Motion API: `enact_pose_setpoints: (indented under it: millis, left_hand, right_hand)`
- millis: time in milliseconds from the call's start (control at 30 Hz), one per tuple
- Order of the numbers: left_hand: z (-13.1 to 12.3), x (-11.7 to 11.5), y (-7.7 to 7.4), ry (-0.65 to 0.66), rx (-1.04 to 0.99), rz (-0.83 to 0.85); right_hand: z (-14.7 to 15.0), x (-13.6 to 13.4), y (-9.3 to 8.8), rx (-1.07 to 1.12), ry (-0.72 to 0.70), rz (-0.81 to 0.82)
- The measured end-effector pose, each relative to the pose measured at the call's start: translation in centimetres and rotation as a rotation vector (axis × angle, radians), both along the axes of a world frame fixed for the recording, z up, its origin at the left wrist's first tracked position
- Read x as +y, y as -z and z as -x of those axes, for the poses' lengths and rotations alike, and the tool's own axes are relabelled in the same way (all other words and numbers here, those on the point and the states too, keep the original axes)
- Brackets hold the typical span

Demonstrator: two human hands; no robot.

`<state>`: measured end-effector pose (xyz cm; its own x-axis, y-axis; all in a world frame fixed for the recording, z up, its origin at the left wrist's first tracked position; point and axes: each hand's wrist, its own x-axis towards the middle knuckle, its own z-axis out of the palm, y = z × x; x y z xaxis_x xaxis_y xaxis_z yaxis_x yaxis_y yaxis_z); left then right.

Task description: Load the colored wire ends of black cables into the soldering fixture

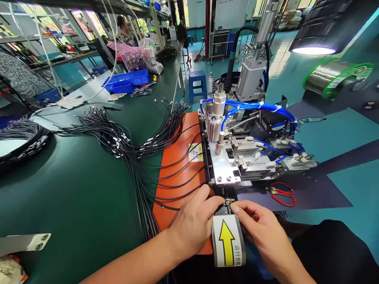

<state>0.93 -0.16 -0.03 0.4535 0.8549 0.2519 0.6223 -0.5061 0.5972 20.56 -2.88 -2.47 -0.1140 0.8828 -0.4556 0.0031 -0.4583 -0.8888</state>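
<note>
My left hand is closed at the black track of the machine, its thumb and index finger pinched at the end of a black cable whose small coloured wires show between my hands. Facing it from the right, my right hand has its thumb and index finger at the same small wire end. What exactly its fingertips grip is too small to tell. Just below both hands is a white plate with a yellow arrow. Several black cables run from the track across the orange board.
A large bundle of black cables lies on the green table. Red-handled scissors lie right of the machine. A solder spool and a lamp are at upper right. Blue trays stand farther back, near a person.
</note>
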Motion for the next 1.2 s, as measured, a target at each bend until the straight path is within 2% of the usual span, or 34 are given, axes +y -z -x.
enact_pose_setpoints:
  millis: [267, 433, 533, 967, 1100, 1200]
  left_hand:
    - [-0.1, -0.1, 0.1, 0.013, -0.022, 0.001]
    - [-0.1, 0.0, 0.2, 0.005, -0.003, 0.012]
    - [0.0, 0.0, 0.2, 0.005, 0.005, 0.025]
    - [-0.2, 0.0, 0.2, 0.005, 0.008, -0.020]
    - [-0.1, 0.0, 0.3, 0.008, 0.001, 0.000]
    - [-0.1, -0.1, 0.3, 0.019, -0.012, 0.028]
  right_hand:
    - [-0.6, 0.7, -1.2, -0.198, -0.061, -0.099]
    - [-0.6, 1.0, -2.2, -0.524, -0.173, -0.418]
    - [-0.7, 1.2, -2.3, -0.590, -0.192, -0.547]
    - [-1.9, 1.4, -1.1, -0.646, -0.192, -0.542]
    - [-1.9, 1.8, -1.4, -0.596, -0.304, -0.597]
    - [-2.0, 2.0, -1.8, -0.572, -0.323, -0.639]
